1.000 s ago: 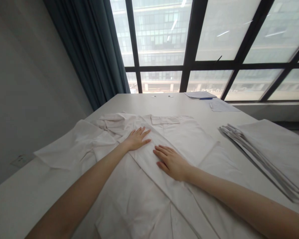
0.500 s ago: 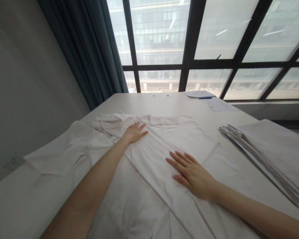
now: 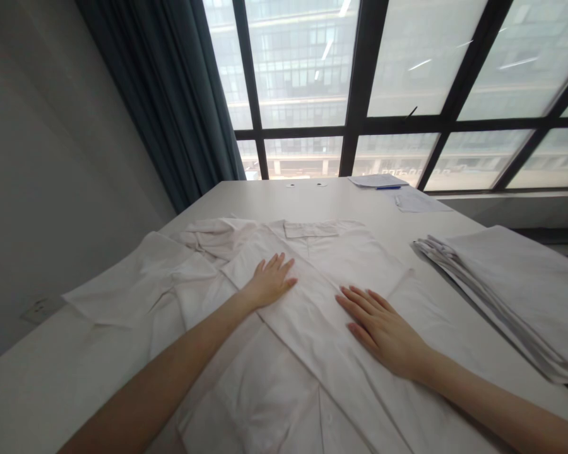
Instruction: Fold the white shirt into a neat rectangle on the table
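Main light: daylight through the windows point(image 3: 303, 69), partly washed out and streaked with glare. The wall point(image 3: 52, 170) and curtain point(image 3: 170, 94) are dim. Shadows on the cloth point(image 3: 269, 378) are soft. Fine detail is smeared; edges show wide-angle stretch.

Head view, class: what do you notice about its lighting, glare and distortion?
Head view: the windows glare, washing out the view outside, with pale light streaks; head view: the wall at left lies dim; head view: the white cloth shows soft, low-contrast creases; head view: the window bars fan outward toward the top.
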Demonstrator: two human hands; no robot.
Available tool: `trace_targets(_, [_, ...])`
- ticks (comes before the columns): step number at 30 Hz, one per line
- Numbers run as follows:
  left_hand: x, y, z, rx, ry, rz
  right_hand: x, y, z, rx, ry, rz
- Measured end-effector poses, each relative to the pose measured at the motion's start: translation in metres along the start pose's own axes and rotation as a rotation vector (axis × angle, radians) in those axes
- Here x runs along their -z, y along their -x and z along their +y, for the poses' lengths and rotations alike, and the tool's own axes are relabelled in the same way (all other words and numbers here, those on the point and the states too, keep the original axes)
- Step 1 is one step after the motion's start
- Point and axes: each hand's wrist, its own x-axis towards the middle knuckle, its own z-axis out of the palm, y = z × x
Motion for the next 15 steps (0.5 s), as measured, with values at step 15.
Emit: trace_targets(15, [0.027,0.05,0.069,-0.622,0.397,0.038,0.031,0.025,-0.031,-0.07,-0.244,0.096])
